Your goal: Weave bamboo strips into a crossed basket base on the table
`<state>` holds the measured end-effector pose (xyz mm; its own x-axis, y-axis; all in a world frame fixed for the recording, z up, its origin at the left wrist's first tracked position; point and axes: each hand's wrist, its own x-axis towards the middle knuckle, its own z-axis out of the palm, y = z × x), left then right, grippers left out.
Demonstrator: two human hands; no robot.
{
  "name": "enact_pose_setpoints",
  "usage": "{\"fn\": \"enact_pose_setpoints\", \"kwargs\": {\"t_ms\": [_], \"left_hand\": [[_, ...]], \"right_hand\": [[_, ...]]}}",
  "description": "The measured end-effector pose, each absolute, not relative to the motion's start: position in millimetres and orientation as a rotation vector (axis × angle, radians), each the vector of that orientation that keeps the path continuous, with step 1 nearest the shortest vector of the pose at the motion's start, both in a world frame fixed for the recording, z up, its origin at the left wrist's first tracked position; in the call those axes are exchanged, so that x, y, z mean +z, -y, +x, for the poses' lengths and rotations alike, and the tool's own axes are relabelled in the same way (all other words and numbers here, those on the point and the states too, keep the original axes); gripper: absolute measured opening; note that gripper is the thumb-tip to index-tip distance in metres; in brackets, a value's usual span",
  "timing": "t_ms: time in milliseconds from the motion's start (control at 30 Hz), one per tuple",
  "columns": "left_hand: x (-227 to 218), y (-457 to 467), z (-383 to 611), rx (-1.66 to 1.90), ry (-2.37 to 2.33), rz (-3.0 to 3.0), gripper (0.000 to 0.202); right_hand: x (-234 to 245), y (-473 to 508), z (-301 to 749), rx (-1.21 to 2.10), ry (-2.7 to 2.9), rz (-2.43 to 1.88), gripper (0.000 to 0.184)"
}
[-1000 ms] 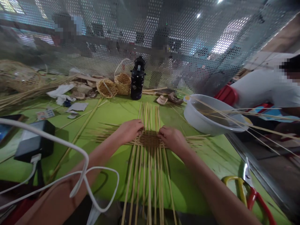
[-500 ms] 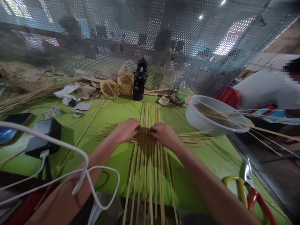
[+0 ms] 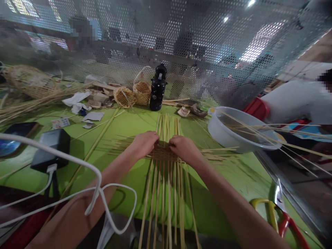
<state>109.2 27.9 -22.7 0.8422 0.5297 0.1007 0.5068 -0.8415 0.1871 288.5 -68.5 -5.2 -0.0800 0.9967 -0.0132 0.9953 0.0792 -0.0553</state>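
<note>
A flat mat of crossed bamboo strips [image 3: 163, 154] lies on the green table [image 3: 228, 180], with long strips running toward me and away, and shorter ones sticking out left and right. My left hand [image 3: 144, 143] rests on the left edge of the woven centre, fingers curled down onto the strips. My right hand [image 3: 184, 147] presses on the right side of the weave, fingers bent and pinching at the strips. The two hands are close together over the centre.
A white basin [image 3: 233, 133] holding long thin strips stands at the right. Scissors with red and yellow handles [image 3: 278, 214] lie near the right front. A black bottle [image 3: 157, 88], small baskets [image 3: 133, 94], a black box [image 3: 50, 148] with white cables and another person [image 3: 298, 98] surround the work.
My right hand has moved left across the woven centre toward my left hand. The view has shifted slightly.
</note>
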Motion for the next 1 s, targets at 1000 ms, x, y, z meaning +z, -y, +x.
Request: {"fn": "enact_pose_setpoints", "kwargs": {"t_ms": [1000], "left_hand": [[-29,-26,111,0.272,-0.809,2.922,0.021]], "right_hand": [[-18,73,276,-0.08,2.363,-2.074,0.022]]}}
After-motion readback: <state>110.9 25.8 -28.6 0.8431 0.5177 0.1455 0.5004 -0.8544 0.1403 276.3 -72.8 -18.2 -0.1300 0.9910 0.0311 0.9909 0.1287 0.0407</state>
